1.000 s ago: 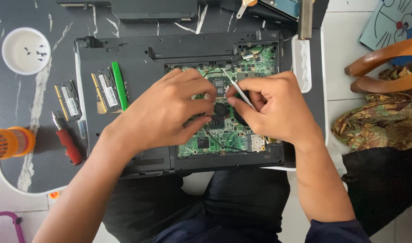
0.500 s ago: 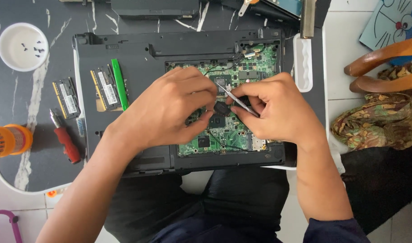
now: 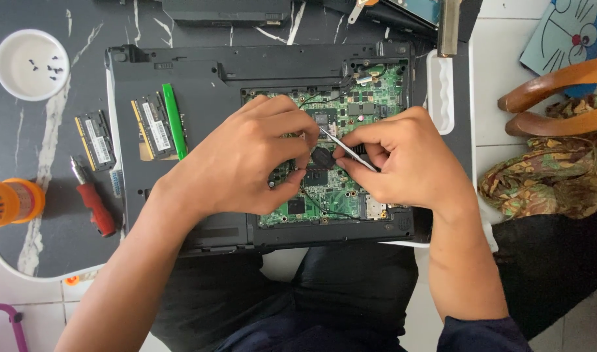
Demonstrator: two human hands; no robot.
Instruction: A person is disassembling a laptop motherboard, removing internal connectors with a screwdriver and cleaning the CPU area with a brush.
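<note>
Already well into teardown: laptop base (image 3: 181, 72) open on tabletop (image 3: 50, 228), green board (image 3: 370, 98) bared, two memory sticks (image 3: 153, 127) out, screws in white dish (image 3: 31, 65). Right hand (image 3: 402, 163) pinched on thin metal tool (image 3: 347, 148); left hand (image 3: 246, 163) fingertips closed on small black part (image 3: 322, 158) (mid-board). Part's attachment hidden by fingers; board still seated.

Home repair spot, marble-look table (image 3: 37, 215), tiled floor (image 3: 500, 98), opened laptop (image 3: 246, 72)
</note>
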